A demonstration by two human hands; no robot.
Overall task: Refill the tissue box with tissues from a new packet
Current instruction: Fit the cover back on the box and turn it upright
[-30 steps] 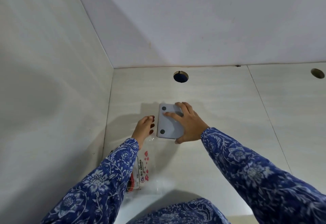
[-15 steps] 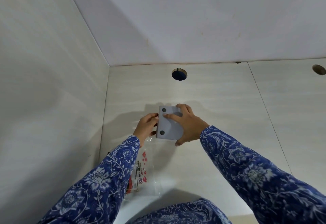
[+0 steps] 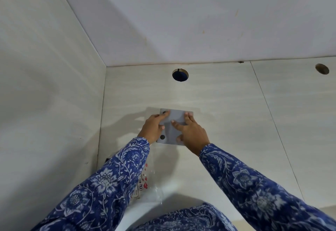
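A flat grey rectangular tissue box (image 3: 177, 116) lies on the pale tiled surface (image 3: 236, 121), well apart from the left wall (image 3: 54, 103). The left hand (image 3: 153, 127) lays straight fingers over the box's left edge. The right hand (image 3: 190, 132) presses spread fingers on its middle. A clear red-printed plastic packet (image 3: 145, 180) lies nearer the person, under the left sleeve. The surface runs broadly rightward and back to a round hole (image 3: 180, 75).

Pale tiled surface (image 3: 227, 96), left wall (image 3: 45, 85) & white panel (image 3: 181, 21) form corner; blue-filled hole (image 3: 180, 75), 2nd hole (image 3: 322, 69) rt.
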